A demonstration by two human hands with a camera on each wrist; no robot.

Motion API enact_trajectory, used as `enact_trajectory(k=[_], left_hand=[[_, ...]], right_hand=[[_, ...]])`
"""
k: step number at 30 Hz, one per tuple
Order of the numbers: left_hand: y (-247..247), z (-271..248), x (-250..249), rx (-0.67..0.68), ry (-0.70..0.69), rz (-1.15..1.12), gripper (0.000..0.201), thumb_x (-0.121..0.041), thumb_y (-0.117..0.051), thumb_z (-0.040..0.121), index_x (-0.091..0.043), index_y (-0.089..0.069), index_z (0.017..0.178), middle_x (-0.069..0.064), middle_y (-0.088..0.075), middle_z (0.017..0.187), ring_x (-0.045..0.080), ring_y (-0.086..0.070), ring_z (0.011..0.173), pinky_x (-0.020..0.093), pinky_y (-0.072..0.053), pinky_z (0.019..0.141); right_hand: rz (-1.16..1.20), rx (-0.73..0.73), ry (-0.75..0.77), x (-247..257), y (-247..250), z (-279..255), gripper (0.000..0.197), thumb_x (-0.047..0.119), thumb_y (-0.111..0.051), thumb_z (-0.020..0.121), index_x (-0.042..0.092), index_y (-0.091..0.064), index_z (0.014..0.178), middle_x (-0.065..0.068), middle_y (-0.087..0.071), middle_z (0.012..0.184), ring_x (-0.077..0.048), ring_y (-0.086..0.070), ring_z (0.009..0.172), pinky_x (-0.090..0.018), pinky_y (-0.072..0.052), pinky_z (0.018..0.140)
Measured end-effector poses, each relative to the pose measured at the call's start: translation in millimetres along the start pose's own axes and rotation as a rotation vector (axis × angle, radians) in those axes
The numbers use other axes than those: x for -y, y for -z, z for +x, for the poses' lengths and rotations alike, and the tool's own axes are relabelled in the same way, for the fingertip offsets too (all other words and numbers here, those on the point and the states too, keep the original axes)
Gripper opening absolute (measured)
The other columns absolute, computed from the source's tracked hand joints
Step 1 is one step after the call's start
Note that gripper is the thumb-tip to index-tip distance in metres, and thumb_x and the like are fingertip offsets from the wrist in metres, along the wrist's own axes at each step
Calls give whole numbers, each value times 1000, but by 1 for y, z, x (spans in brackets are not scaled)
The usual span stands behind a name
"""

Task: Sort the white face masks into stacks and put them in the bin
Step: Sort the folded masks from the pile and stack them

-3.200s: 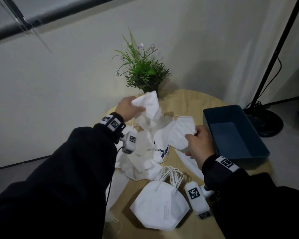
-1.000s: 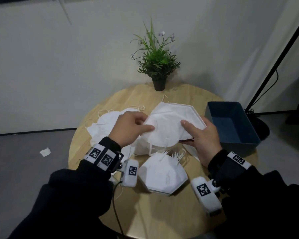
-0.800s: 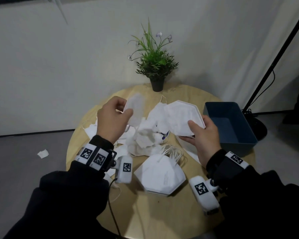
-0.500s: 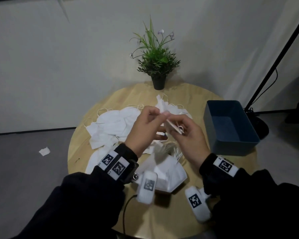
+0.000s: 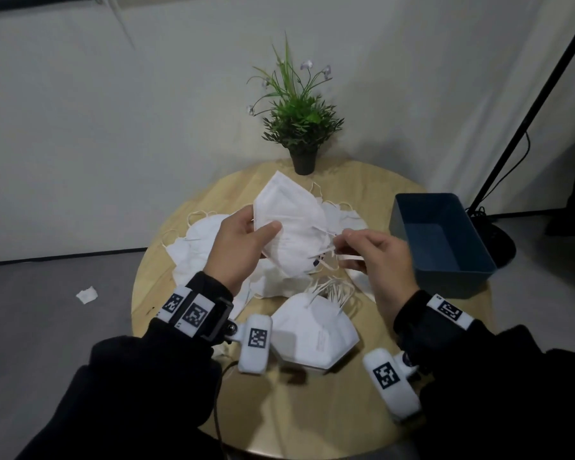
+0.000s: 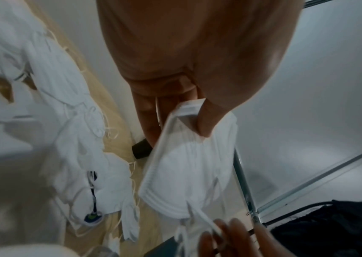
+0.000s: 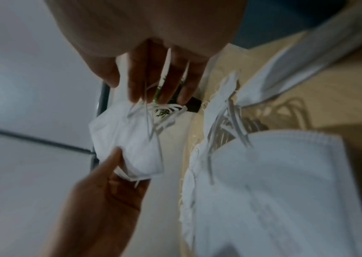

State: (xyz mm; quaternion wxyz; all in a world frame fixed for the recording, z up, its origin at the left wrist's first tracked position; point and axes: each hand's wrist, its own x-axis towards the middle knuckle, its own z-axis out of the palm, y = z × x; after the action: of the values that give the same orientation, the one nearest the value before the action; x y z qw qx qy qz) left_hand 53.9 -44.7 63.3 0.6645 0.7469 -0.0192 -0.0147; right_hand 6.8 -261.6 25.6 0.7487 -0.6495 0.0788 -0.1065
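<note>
Two hands hold one folded white mask [image 5: 289,227] in the air above the loose heap of masks [image 5: 210,250], on the plant side of the finished stack [image 5: 314,335]. Left hand [image 5: 243,247] pinches the mask's edge between thumb and fingers [image 6: 208,121], apparently to steady it. Right hand [image 5: 375,257] has its fingers curled round the thin ear loops [image 5: 326,252], probably to gather them clear before the mask is laid flat. The mask's long axis runs from its pointed end, aimed toward the potted plant [image 5: 299,127], down toward the stack; its broad face is turned toward the person. The stack lies flat on the counter [image 5: 312,426], its own loops fanned toward the heap. The blue bin [image 5: 409,224] stands to the right of the stack, with no mask visible inside; judged from this, sorting is at an early stage.
</note>
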Motion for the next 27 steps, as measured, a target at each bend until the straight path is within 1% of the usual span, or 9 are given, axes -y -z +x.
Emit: enact_trajectory(k=[4,9,12,16,18,21,24,26,27], left_hand=[[1,-2,5,-9,-21,5,16,-11,-65,100,-10,-75,113,10,-79,108,34,-75,102,62,-58,92],[6,1,5,-30,-5,-31,19,-7,-61,102,-13,-77,112,9,-79,110,35,-74,106,60,-57,96],[7,1,5,24,28,-41,24,-2,-58,102,-13,-74,116,9,-79,112,34,-73,109,52,-59,94],[-2,-4,3,157,-4,-8,24,3,-59,100,-10,-71,116,12,-78,101,24,-74,91,38,-62,75],[-7,-9,2,216,-28,3,20,4,-62,98,-5,-69,114,16,-77,96,22,-74,85,31,-59,70],[-11,-11,3,227,-40,4,17,4,-66,96,1,-67,112,20,-76,97,25,-73,84,33,-61,72],[-8,-8,3,160,-8,-18,14,-4,-67,98,-1,-69,111,26,-72,93,28,-71,82,40,-60,75],[-4,-4,4,124,17,-35,13,-7,-67,98,-4,-71,110,30,-65,95,31,-68,84,45,-60,79],[-1,-2,5,109,26,-41,13,-8,-66,99,-5,-71,111,31,-66,95,31,-68,85,44,-60,79]], right_hand=[[189,-10,-48,13,-1,-3,28,16,-64,102,-10,-73,100,-21,-77,100,-30,-76,81,-36,-65,70],[189,-80,-19,20,2,-2,28,22,-65,101,-4,-73,96,-16,-78,97,-28,-76,74,-37,-64,69],[136,-92,-17,17,4,3,16,26,-72,97,11,-73,103,-9,-76,106,-25,-72,97,-35,-61,75],[-42,80,-11,7,4,5,61,52,-79,82,29,-60,135,7,-64,134,-7,-59,126,-29,-48,100],[-16,239,-58,6,1,3,66,52,-79,83,26,-59,140,4,-66,135,-12,-61,127,-33,-49,103],[2,371,-122,6,-2,-1,43,33,-80,89,10,-71,125,-11,-77,117,-30,-74,109,-44,-60,94],[-183,303,-91,-2,1,2,23,15,-80,89,-4,-75,102,-20,-78,95,-28,-75,82,-41,-60,79],[-197,261,-79,-5,3,4,29,15,-77,92,-13,-70,88,-29,-70,80,-27,-65,70,-38,-53,72],[-154,230,-97,-4,5,6,28,14,-75,94,-11,-70,83,-24,-66,74,-26,-61,69,-39,-52,71]])
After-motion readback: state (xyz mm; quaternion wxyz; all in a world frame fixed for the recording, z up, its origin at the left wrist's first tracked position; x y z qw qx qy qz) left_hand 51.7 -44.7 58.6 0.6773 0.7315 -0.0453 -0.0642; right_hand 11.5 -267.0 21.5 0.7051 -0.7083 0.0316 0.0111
